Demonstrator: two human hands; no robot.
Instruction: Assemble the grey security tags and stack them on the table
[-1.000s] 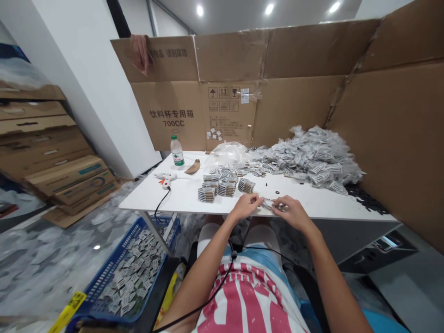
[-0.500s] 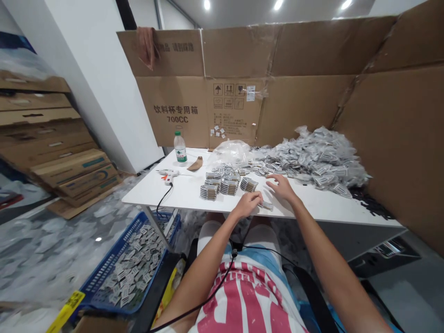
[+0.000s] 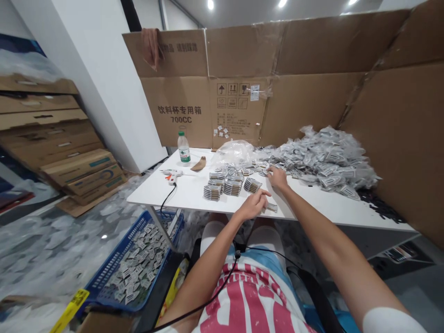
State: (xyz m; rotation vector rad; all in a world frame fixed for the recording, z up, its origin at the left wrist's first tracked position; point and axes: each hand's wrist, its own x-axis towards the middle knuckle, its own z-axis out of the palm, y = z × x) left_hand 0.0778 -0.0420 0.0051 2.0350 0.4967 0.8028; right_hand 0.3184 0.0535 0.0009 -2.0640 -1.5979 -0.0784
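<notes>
My left hand [image 3: 255, 205] rests low over the front of the white table, index finger stretched out and the others loosely bent. Just right of its fingers lies a small flat grey piece [image 3: 272, 208]. Farther back, my right hand [image 3: 277, 177] has its fingertips drawn together on a striped flat piece at the edge of the loose pieces [image 3: 258, 165]; the fingers partly hide it. Left of my hands stand neat stacks of such pieces [image 3: 232, 187], with one leaning stack [image 3: 252, 185] nearest my left hand.
A large heap of plastic-wrapped pieces [image 3: 326, 159] covers the back right. A glue gun [image 3: 173, 175], a bottle [image 3: 183, 148] and a curved brown piece [image 3: 199, 163] are on the left. Cardboard walls [image 3: 305, 101] enclose the back. A blue basket [image 3: 114, 263] stands below.
My right hand has moved back and slightly left to the loose pieces, its fingers closing. My left hand has loosened from the flat piece at the front and stretched its index finger.
</notes>
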